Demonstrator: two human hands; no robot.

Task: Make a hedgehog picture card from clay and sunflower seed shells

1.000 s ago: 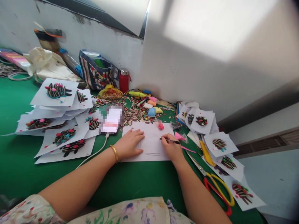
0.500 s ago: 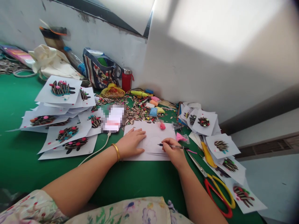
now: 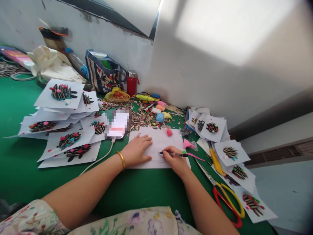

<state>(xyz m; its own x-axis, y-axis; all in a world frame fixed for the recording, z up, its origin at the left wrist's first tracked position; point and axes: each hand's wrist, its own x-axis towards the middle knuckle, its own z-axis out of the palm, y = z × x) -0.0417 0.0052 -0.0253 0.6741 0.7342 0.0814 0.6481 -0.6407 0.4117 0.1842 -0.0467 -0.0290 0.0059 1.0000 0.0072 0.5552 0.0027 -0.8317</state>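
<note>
A white sheet of paper (image 3: 161, 138) lies on the green table (image 3: 137, 189) in front of me, with faint drawn lines on it. My left hand (image 3: 137, 150) rests flat on the sheet's left part, fingers stretched out, a gold bangle on the wrist. My right hand (image 3: 174, 159) is closed round a pen (image 3: 172, 153) whose tip touches the paper near the sheet's lower middle.
Scissors with red and yellow handles (image 3: 226, 197) lie at the right. Papers bearing seed pictures (image 3: 66, 140) are stacked at the left and spread at the right (image 3: 230, 151). Loose sunflower seeds (image 3: 141, 118), clay lumps, a phone (image 3: 117, 125), a red bottle (image 3: 131, 84) and a striped bag (image 3: 104, 75) stand behind.
My right hand has slid the pen leftward and downward across the sheet. My left hand has stayed flat in place.
</note>
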